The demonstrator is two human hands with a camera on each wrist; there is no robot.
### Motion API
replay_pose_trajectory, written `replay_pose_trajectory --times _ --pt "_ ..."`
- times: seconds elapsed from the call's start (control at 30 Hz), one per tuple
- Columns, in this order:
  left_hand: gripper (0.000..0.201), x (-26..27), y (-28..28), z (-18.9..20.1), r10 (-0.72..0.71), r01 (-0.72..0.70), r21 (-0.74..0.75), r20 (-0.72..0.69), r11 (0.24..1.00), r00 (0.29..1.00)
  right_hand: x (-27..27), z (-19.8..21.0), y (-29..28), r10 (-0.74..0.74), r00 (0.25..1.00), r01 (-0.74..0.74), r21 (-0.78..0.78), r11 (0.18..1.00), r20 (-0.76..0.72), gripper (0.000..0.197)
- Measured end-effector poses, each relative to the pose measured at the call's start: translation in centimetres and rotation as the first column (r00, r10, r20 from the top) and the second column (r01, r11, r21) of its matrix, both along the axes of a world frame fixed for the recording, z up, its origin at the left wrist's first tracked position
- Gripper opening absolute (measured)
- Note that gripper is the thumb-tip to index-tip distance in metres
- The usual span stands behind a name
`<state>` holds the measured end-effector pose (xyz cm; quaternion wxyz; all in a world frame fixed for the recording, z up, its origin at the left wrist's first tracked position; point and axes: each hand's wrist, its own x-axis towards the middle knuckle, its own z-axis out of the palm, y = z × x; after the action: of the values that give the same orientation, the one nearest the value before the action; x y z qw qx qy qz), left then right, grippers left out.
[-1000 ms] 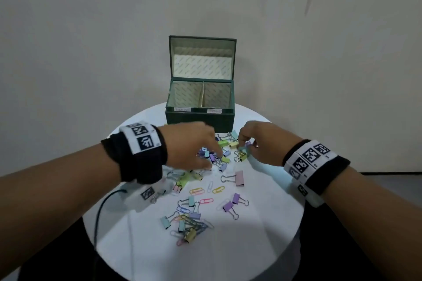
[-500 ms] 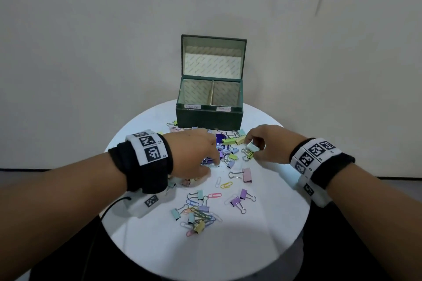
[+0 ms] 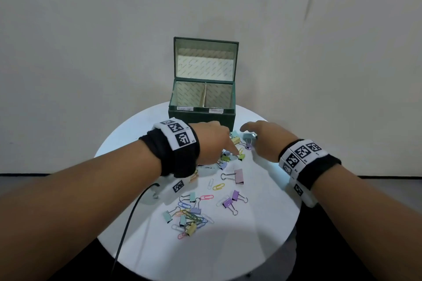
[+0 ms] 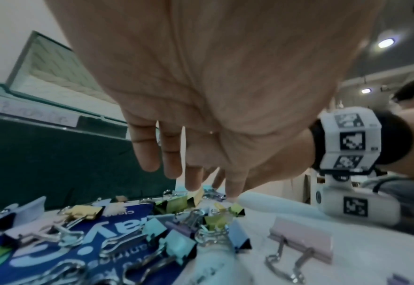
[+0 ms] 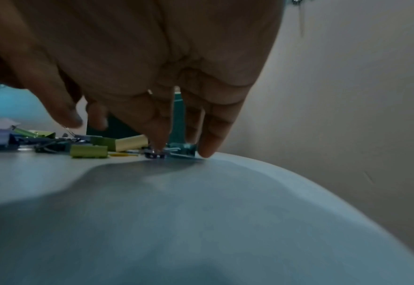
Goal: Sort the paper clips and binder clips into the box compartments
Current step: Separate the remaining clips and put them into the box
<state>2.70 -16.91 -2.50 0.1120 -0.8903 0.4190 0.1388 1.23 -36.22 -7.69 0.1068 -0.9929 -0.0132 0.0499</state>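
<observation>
Neither hand grips anything: from overhead, left hand (image 3: 211, 142) and right hand (image 3: 266, 138) reach fingers-down into the binder clips (image 3: 237, 143) piled at 6 o'clock of the open green box (image 3: 202, 118) on the white table (image 3: 262, 235)

Left wrist: straight fingers (image 4: 149, 150) hang above clips

Right wrist: fingertips (image 5: 208, 148) touch a teal clip (image 5: 185, 149), uncurled

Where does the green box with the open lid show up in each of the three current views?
Head: green box at centre, at the table's far edge beyond both hands.
Left wrist: left side, behind the fingers, its label visible.
Right wrist: only a sliver between the fingers.
Shared landmark: the yellow binder clip.
</observation>
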Motion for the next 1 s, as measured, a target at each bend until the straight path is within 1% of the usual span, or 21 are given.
replay_pose_trajectory --times 0.03,0.1,0.13,0.2,0.27,0.33,0.43,0.47,0.53,0.6,0.63,0.67,0.77,0.83,0.9,0.97,1.0 --pt "0.072 0.0 -0.5 -0.1 -0.015 0.014 0.055 0.019 0.998 1.0 -0.1 -0.1 0.0 0.027 1.0 -0.027 0.005 1.0 0.006 0.057" --pt "0.07 0.2 -0.8 -0.7 -0.016 0.013 0.094 0.029 0.995 0.999 -0.2 -0.2 -0.1 0.078 0.996 -0.08 0.058 0.995 0.038 0.044" --pt "0.067 0.4 -0.8 -0.9 -0.006 0.004 0.091 0.023 0.996 1.0 -0.3 -0.2 -0.2 0.102 0.994 -0.106 0.088 0.99 0.051 0.036" --pt "0.061 0.8 -0.3 -1.3 0.021 -0.021 0.079 0.012 0.997 1.0 -0.3 -0.2 -0.3 0.142 0.989 -0.147 0.124 0.981 0.046 0.028" --pt "0.054 1.0 0.6 -1.2 0.044 -0.044 0.054 0.007 0.998 0.999 -0.4 0.0 -0.1 0.172 0.985 -0.175 0.128 0.976 0.034 0.025" --pt "0.047 0.8 1.6 -0.6 0.039 -0.039 -0.01 0.001 0.999 0.999 -0.4 0.0 0.0 0.194 0.98 -0.198 0.126 0.972 0.044 0.027" --pt "0.033 0.0 3.0 0.1 -0.027 0.024 -0.082 -0.029 0.996 0.999 -0.5 0.1 -0.1 0.203 0.976 -0.213 0.128 0.969 0.084 0.025" --pt "0.032 -0.5 3.3 0.1 -0.059 0.054 -0.077 -0.055 0.996 0.997 -0.5 0.1 -0.2 0.212 0.973 -0.223 0.131 0.966 0.096 0.024" --pt "0.036 -1.6 3.8 -0.5 -0.135 0.133 -0.028 -0.087 0.991 0.987 -0.6 0.1 -0.3 0.206 0.974 -0.218 0.129 0.967 0.095 0.022" --pt "0.041 -2.3 4.0 -1.2 -0.22 0.22 -0.014 -0.067 0.975 0.973 -0.7 0.1 -0.2 0.182 0.98 -0.193 0.144 0.971 0.082 0.022" --pt "0.04 -2.5 4.0 -1.4 -0.262 0.262 -0.009 -0.054 0.965 0.964 -0.7 0.0 -0.3 0.179 0.98 -0.189 0.141 0.972 0.085 0.024" --pt "0.038 -2.4 4.1 -1.6 -0.301 0.301 -0.006 -0.04 0.954 0.953 -0.6 -0.1 -0.3 0.174 0.981 -0.185 0.122 0.975 0.089 0.022" --pt "0.031 -2.3 4.1 -1.7 -0.389 0.389 -0.026 0.01 0.921 0.921 -0.5 -0.2 -0.3 0.176 0.98 -0.181 0.051 0.982 0.097 0.007" --pt "0.026 -2.3 4.3 -1.7 -0.424 0.425 -0.019 0.041 0.905 0.905 -0.4 -0.5 -0.1 0.192 0.978 -0.192 -0.009 0.981 0.086 0.007" --pt "0.025 -2.3 4.5 -1.9 -0.463 0.467 -0.022 0.086 0.884 0.882 -0.7 -0.6 0.5 0.219 0.97 -0.213 -0.065 0.975 0.109 0.011" --pt "0.028 -2.3 5.0 -2.0 -0.473 0.48 -0.028 0.131 0.877 0.871 -1.1 -0.1 1.2 0.244 0.951 -0.236 -0.062 0.97 0.193 0.011" --pt "0.027 -2.3 5.3 -1.9 -0.436 0.445 -0.053 0.133 0.894 0.89 -1.4 0.7 1.6 0.24 0.942 -0.239 -0.03 0.97 0.236 0.008"
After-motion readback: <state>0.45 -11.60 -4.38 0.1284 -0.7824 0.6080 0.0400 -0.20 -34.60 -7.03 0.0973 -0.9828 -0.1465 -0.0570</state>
